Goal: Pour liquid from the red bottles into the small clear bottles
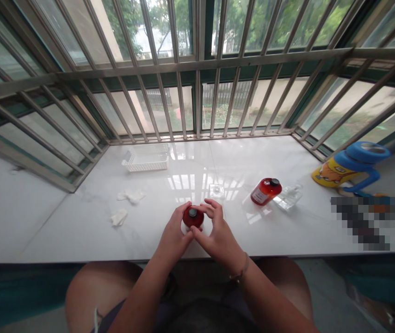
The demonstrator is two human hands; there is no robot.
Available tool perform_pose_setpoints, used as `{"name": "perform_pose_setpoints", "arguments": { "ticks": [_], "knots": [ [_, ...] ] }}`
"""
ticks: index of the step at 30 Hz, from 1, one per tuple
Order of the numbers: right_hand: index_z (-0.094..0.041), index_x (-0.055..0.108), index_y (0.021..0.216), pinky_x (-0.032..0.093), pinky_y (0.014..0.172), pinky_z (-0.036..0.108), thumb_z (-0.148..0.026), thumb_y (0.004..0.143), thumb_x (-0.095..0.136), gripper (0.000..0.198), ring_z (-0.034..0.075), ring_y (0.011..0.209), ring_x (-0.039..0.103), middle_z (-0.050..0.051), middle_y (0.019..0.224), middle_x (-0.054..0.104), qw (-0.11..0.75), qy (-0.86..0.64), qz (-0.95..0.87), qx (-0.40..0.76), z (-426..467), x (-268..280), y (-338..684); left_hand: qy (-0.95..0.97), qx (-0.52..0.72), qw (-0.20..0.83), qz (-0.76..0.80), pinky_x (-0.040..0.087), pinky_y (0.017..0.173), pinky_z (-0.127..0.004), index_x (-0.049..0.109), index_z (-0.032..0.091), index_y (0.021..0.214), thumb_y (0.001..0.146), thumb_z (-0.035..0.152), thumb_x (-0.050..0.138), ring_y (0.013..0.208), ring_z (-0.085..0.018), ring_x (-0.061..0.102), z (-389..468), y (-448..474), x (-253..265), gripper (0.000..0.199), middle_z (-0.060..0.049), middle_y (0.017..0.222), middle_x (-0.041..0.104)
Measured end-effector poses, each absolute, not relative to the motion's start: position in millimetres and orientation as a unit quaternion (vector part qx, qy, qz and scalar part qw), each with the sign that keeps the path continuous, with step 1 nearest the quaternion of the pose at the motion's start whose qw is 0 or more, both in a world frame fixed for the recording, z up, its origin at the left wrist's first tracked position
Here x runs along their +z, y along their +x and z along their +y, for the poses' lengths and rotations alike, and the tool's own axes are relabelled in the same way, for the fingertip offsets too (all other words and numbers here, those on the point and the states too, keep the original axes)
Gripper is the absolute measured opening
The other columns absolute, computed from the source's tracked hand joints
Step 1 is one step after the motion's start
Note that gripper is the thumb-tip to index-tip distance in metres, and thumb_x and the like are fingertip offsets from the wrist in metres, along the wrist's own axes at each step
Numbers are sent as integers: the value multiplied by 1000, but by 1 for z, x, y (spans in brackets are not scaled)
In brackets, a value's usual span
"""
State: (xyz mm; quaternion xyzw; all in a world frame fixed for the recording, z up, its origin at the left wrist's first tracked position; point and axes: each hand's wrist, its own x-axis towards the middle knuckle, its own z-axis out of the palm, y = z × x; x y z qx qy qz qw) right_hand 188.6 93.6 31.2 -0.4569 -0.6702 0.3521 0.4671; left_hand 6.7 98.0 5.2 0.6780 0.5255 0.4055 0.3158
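Note:
A red bottle with a black cap stands upright near the front edge of the counter, seen from above between my hands. My left hand is curled around its left side, fingers behind and thumb in front. On the other side, my right hand is curved with thumb and fingertips at the bottle's front and back edges; a gap shows between its palm and the bottle. A second red bottle, with a pale label and black cap, stands to the right. Beside it is a clear pump head or plastic piece.
A white perforated basket lies at the back left. Crumpled white tissues are left of my hands. A small clear square item lies beyond them. A blue and yellow flask stands right, near a blurred-out patch. Barred windows enclose the counter.

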Motion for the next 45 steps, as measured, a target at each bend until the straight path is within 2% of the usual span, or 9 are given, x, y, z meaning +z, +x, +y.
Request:
{"name": "perform_pose_setpoints", "arguments": {
  "ticks": [4, 8, 11, 18, 22, 30, 34, 39, 45],
  "knots": [
    [-24, 38, 140, 58, 107, 52, -26, 89, 73, 61, 26, 113, 71, 8, 116, 66, 489, -491, -649, 315, 94, 29, 188, 680, 399, 313, 530, 46, 123, -54, 48, 30, 154, 90, 23, 78, 146, -31, 56, 98, 6, 5, 71, -12, 157, 57],
    [-25, 33, 148, 48, 121, 55, -21, 92, 70, 67, 28, 139, 62, 15, 142, 64, 488, -457, -661, 341, 94, 31, 186, 680, 399, 312, 529, 47, 122, -53, 48, 30, 154, 90, 24, 79, 146, -30, 56, 98, 6, 5, 72, -11, 158, 56],
    [-26, 38, 149, 50, 121, 53, -20, 96, 65, 60, 27, 144, 59, 15, 153, 59, 477, -449, -673, 343, 97, 31, 184, 678, 407, 304, 532, 48, 121, -52, 50, 29, 153, 91, 26, 78, 144, -30, 58, 98, 7, 5, 68, -12, 155, 59],
    [-28, 45, 141, 55, 109, 53, -15, 91, 76, 60, 28, 120, 69, 5, 116, 77, 473, -492, -673, 286, 103, 28, 182, 664, 416, 290, 549, 51, 116, -51, 54, 29, 148, 89, 28, 81, 137, -30, 63, 94, 13, 6, 65, -11, 149, 62],
    [-27, 51, 126, 60, 99, 51, -19, 85, 84, 53, 29, 110, 68, 6, 110, 73, 491, -524, -650, 248, 102, 25, 180, 648, 449, 240, 566, 54, 111, -51, 55, 27, 145, 89, 28, 80, 127, -31, 67, 89, 25, -2, 62, -11, 139, 67],
    [-27, 54, 115, 64, 91, 49, -22, 89, 79, 36, 27, 102, 66, 5, 109, 67, 506, -535, -642, 215, 89, 17, 184, 628, 519, 108, 570, 53, 106, -55, 63, 23, 140, 90, 28, 81, 110, -34, 67, 85, 57, -15, 53, -14, 119, 71],
    [-27, 54, 117, 63, 93, 50, -21, 90, 78, 37, 26, 101, 66, 6, 109, 67, 505, -529, -653, 197, 88, 18, 195, 656, 487, 143, 559, 50, 114, -59, 62, 23, 142, 89, 23, 79, 126, -37, 63, 85, 57, -9, 56, -17, 132, 66],
    [-27, 54, 117, 62, 89, 46, -24, 89, 80, 38, 26, 98, 67, 5, 109, 68, 494, -526, -664, 194, 87, 21, 208, 707, 416, 289, 493, 47, 121, -58, 43, 27, 160, 89, 22, 76, 146, -35, 56, 77, 38, -4, 78, -15, 158, 56],
    [-27, 54, 120, 62, 89, 47, -26, 93, 77, 35, 27, 98, 68, 6, 110, 70, 488, -533, -661, 201, 79, 19, 208, 665, 426, 273, 549, 54, 113, -55, 57, 28, 146, 89, 29, 82, 132, -34, 66, 72, 39, -6, 62, -12, 145, 66]
  ]
}}
